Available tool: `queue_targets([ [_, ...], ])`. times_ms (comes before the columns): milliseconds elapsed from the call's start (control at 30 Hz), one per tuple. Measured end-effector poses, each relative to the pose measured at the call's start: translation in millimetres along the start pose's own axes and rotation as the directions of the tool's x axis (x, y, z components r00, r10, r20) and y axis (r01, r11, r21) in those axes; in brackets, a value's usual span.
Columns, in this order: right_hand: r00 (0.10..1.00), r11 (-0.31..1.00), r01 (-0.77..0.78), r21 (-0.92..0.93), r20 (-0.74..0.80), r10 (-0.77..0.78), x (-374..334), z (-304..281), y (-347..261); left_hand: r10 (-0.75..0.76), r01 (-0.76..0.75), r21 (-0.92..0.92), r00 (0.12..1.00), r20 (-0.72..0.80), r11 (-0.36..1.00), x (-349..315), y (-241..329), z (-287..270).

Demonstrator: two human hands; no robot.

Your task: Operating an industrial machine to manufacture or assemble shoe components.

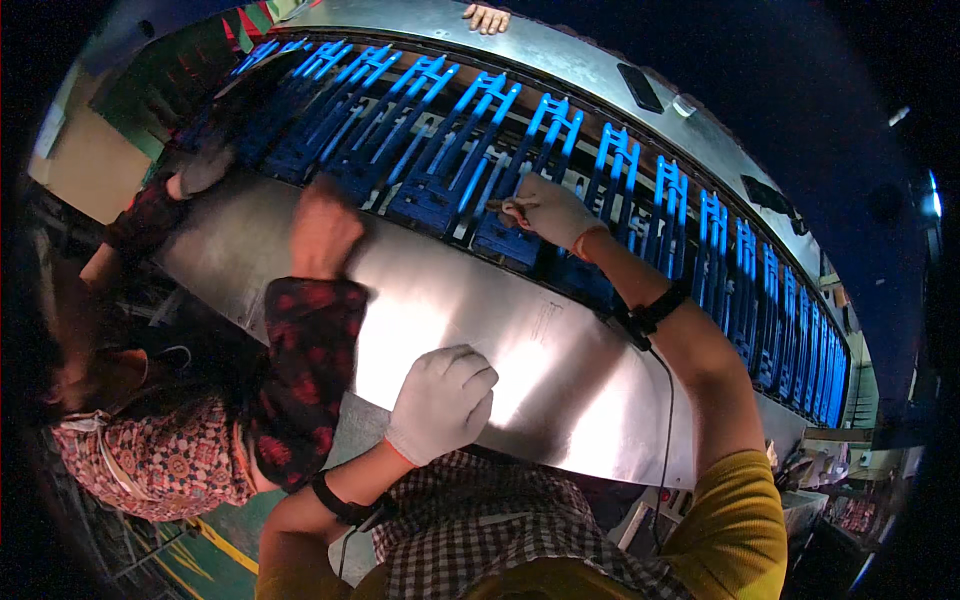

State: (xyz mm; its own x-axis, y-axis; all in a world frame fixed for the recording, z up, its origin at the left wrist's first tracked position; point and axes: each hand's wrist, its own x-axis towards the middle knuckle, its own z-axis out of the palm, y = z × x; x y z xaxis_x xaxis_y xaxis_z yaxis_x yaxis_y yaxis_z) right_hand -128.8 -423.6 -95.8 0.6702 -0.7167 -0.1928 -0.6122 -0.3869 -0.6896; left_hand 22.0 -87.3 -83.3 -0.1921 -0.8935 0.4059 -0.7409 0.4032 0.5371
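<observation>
My right hand (552, 212), in a white glove, reaches over a row of dark, blue-lit slotted pieces with long upright prongs (490, 95). Its thumb and fingers are pinched together just above one dark blue block (507, 240). Whatever is in the pinch is too small or hidden to name. My left hand (443, 405), also white-gloved, is curled into a fist above the near metal ledge (400, 320), close to my body. The fingers hide its inside, so I cannot make out whether it holds something.
To my left, a co-worker in a dark red-patterned sleeve (315, 370) has a blurred hand (327, 230) and a gloved hand (205, 170) at the same row. Another person's hand (487, 18) rests on the far metal edge, where a dark flat object (640, 88) lies.
</observation>
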Motion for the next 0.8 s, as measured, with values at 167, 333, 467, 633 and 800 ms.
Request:
queue_targets([
  [167,0.839,0.797,0.224,-0.56,-0.306,-0.451,24,-4,-29,-0.008,0.01,0.023,0.998,-0.067,1.0,8,7,-20],
  [333,0.963,0.885,-0.091,-0.458,-0.266,-0.038,73,-23,-42,-0.055,0.056,0.025,0.998,-0.015,0.998,10,19,-36],
  [467,0.887,0.861,-0.241,-0.447,-0.462,0.008,126,-44,-19,-0.075,0.075,-0.028,0.997,0.001,0.997,11,19,-42],
  [633,0.815,0.823,-0.226,-0.521,-0.564,-0.133,149,-58,-12,-0.104,0.104,0.006,0.994,-0.035,0.995,5,21,-44],
  [800,0.964,0.801,0.025,-0.598,-0.198,-0.179,92,-39,-30,-0.117,0.116,-0.039,0.993,-0.011,0.992,-1,16,-42],
])
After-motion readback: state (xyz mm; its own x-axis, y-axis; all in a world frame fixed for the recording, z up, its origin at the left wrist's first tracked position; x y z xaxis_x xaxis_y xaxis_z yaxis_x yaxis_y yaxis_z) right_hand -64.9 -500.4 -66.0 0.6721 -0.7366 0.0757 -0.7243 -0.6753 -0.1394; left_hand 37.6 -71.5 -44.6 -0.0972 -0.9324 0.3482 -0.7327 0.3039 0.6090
